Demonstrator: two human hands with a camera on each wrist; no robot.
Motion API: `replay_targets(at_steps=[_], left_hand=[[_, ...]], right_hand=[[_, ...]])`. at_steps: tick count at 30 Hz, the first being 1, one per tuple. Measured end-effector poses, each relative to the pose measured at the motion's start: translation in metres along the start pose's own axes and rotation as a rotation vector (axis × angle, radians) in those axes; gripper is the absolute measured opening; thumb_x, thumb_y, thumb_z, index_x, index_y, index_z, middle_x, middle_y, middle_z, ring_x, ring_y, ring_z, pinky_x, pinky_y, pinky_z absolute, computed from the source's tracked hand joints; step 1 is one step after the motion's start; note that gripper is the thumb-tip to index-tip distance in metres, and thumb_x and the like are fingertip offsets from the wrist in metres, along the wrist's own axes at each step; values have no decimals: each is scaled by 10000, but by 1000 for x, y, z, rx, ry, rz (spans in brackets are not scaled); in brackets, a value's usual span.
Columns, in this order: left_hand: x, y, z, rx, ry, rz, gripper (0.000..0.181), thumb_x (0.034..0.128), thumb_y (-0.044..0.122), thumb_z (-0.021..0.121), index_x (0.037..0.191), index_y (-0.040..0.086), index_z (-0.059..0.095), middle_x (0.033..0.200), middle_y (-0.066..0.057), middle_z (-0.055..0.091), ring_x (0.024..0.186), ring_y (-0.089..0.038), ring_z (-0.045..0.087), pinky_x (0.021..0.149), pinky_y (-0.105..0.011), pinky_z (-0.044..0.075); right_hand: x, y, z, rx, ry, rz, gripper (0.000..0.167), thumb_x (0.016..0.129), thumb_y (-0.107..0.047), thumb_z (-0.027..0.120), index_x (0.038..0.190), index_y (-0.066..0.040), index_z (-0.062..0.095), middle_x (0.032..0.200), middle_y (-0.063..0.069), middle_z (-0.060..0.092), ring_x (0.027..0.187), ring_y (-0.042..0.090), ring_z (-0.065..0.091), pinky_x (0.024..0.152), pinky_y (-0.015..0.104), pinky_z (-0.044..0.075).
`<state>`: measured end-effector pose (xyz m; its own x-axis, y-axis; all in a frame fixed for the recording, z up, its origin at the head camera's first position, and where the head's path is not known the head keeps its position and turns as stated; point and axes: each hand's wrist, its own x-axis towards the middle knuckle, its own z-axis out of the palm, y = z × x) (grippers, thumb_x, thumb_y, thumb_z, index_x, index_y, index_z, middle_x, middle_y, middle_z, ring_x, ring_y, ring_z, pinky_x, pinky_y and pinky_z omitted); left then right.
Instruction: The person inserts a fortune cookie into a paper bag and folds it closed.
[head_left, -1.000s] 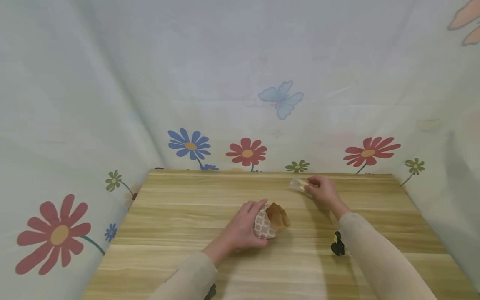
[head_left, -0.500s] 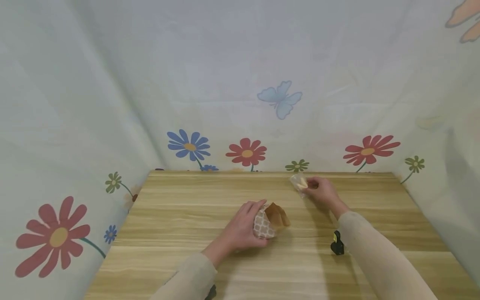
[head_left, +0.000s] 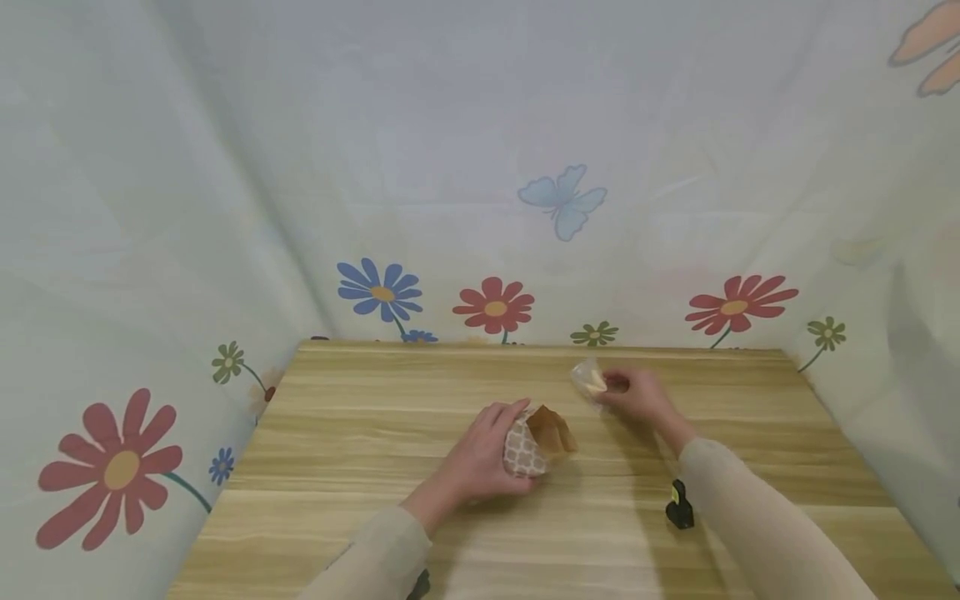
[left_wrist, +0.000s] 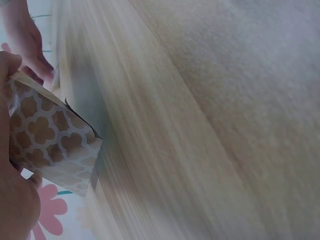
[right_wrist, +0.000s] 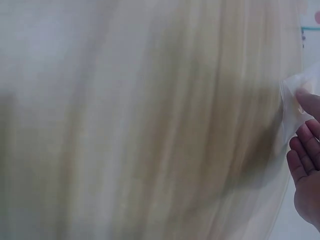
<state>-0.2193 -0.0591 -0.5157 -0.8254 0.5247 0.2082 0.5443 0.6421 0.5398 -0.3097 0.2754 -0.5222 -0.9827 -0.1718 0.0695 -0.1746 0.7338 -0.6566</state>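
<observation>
My left hand (head_left: 483, 454) grips a small brown paper bag (head_left: 523, 450) with a white lattice pattern, its mouth gaping toward the right. In the left wrist view the patterned side of the bag (left_wrist: 42, 132) faces the camera, thumb and fingers round it. Farther back and to the right, my right hand (head_left: 641, 400) pinches a small clear plastic packet (head_left: 587, 379) with something pale yellow inside. The right wrist view shows the packet (right_wrist: 295, 102) at the right edge, between thumb and fingers; what it contains is too blurred to name.
A wood-grain table (head_left: 390, 375) lies under both hands. A small black object with a yellow mark (head_left: 679, 506) stands by the right forearm. Another dark object (head_left: 420, 583) is partly hidden by the left sleeve. Flower-printed white cloth (head_left: 450, 167) surrounds the table.
My right hand has shifted slightly left and nearer with the packet, which has turned a little in its grip. The left hand and paper bag stay almost where they were.
</observation>
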Motion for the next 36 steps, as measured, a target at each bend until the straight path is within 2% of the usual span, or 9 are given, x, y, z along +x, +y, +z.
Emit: replay_targets(at_steps=[4,12,20,27,36], left_hand=[[-1,-2,0,-5,1,-5,1159,711,448,942,1666,197,335,1474,-36,508,1271,-192,524,1097,-456,523],[-2,-8,-2,-4,5,-30,1183,711,467,958,1674,226,315,1491,-11,494,1286,-182,519,1109,-450,517],[-4,-9,-4,-12,13,-27,1185,710,444,958,1677,215,313,1485,-40,502,1295,-206,526,1117,-478,510],[-4,-10,-2,-6,13,-21,1188,714,448,955,1682,239,298,1481,-29,502,1296,-193,521,1122,-465,506],[-3,-8,-2,-19,9,-12,1196,706,434,959,1683,246,296,1477,-34,507,1286,-194,525,1118,-465,507]], right_hand=[[-12,-6,7,-13,-2,-36,468,908,-238,871,1266,28,729,1201,182,759,1098,350,704,982,566,561],[-31,-19,15,-4,-43,-64,503,897,-239,879,1269,56,713,1231,217,743,1162,409,690,1035,594,539],[-41,-23,13,7,-68,-57,488,967,-236,808,1324,72,681,1205,199,755,1146,399,703,1031,580,548],[-39,-27,9,28,-37,-55,492,1023,-280,742,1334,93,663,1238,255,735,1117,428,713,997,576,570],[-29,-30,12,43,-51,-19,481,987,-239,785,1293,115,669,1177,254,748,1078,388,727,973,534,588]])
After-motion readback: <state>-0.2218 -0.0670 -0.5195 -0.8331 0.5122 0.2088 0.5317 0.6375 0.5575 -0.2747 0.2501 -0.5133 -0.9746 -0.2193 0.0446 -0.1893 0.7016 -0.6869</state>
